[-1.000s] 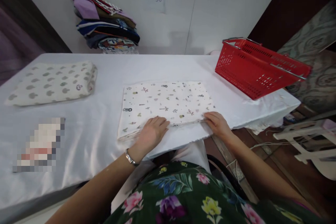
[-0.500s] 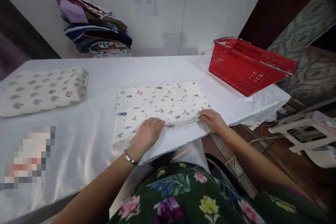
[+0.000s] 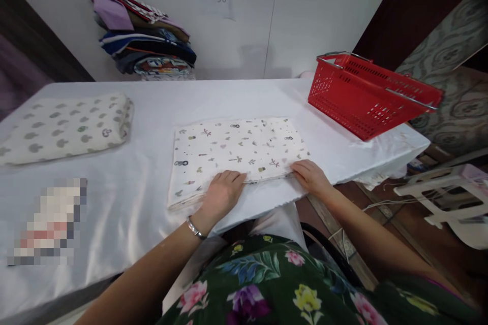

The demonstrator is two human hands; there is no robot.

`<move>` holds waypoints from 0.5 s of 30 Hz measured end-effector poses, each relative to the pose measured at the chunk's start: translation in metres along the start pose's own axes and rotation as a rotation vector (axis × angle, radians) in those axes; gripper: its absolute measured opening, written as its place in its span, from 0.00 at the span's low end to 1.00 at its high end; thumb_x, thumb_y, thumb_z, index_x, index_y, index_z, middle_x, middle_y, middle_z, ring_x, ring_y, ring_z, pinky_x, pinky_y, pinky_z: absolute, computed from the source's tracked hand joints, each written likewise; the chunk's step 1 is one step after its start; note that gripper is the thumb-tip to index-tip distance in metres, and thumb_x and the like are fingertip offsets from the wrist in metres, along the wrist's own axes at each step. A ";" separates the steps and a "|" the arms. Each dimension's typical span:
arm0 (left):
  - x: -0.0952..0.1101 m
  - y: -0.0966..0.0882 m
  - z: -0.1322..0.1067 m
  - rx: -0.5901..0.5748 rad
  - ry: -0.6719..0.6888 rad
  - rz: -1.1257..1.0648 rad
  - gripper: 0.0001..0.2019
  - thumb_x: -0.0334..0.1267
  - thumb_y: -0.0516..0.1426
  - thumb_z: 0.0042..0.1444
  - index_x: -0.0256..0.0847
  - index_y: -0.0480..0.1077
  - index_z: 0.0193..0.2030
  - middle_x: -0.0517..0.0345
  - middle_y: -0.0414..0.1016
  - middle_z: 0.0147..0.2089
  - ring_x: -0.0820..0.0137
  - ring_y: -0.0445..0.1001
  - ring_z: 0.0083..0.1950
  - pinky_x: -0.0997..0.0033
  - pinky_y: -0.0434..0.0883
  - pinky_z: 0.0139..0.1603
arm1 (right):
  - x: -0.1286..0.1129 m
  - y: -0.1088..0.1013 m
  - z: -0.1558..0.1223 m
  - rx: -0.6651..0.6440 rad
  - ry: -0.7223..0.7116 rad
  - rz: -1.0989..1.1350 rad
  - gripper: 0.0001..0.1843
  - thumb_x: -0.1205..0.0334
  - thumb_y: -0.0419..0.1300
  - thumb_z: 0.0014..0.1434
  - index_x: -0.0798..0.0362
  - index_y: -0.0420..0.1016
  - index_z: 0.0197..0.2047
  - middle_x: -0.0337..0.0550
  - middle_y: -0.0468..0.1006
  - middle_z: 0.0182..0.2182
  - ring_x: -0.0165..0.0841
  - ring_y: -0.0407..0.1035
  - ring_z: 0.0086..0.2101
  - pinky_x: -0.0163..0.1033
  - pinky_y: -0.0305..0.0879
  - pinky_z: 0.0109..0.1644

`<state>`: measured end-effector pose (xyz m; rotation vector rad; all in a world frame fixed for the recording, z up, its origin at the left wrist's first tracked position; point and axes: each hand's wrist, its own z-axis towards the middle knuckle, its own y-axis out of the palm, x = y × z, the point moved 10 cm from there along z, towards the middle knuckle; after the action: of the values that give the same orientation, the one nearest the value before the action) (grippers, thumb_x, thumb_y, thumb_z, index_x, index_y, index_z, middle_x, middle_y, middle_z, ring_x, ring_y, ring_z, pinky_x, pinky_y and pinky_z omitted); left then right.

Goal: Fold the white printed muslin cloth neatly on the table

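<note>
A white folded cloth (image 3: 238,150) with small printed figures and plants lies flat on the white-covered table (image 3: 152,203) in front of me. My left hand (image 3: 224,194) is at the middle of its near edge, fingers curled over the layers. Close to the near right corner, my right hand (image 3: 310,175) pinches the same edge between thumb and fingers. Several layers show along that edge. The left thumb is hidden.
Another folded cloth with grey prints (image 3: 68,127) lies at the left, above a pixelated flat item (image 3: 49,223). A red basket (image 3: 369,96) stands at the back right. Stacked folded fabrics (image 3: 148,35) rest against the wall. A white plastic stool (image 3: 446,198) is at the right.
The view has shifted slightly, so the table items appear a little further right. Both hands stay on the cloth's near edge; the right one sits slightly further left along it.
</note>
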<state>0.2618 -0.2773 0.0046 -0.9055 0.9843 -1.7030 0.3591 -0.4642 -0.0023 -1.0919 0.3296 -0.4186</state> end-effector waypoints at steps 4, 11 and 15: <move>0.010 0.007 0.011 -0.081 0.007 0.030 0.09 0.36 0.53 0.60 0.39 0.69 0.46 0.52 0.72 0.42 0.63 0.68 0.44 0.62 0.66 0.42 | -0.007 0.005 0.006 0.005 -0.042 0.040 0.11 0.66 0.51 0.62 0.53 0.73 0.45 0.49 0.75 0.42 0.38 0.66 0.42 0.45 0.65 0.44; 0.015 0.015 0.025 -0.100 0.036 0.061 0.07 0.33 0.51 0.61 0.41 0.69 0.42 0.54 0.71 0.38 0.66 0.67 0.41 0.66 0.64 0.39 | -0.006 -0.001 0.010 0.075 -0.038 0.040 0.10 0.66 0.53 0.62 0.53 0.74 0.44 0.48 0.75 0.39 0.38 0.65 0.39 0.44 0.63 0.42; 0.013 0.016 0.023 -0.053 0.049 0.104 0.07 0.32 0.50 0.61 0.41 0.69 0.42 0.54 0.71 0.39 0.66 0.67 0.40 0.65 0.63 0.38 | -0.006 -0.004 0.008 0.102 -0.005 -0.013 0.10 0.68 0.54 0.60 0.53 0.75 0.42 0.48 0.75 0.37 0.37 0.64 0.38 0.43 0.61 0.40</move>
<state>0.2839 -0.2980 0.0012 -0.8364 1.0952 -1.6245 0.3573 -0.4564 0.0051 -0.9961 0.2934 -0.4395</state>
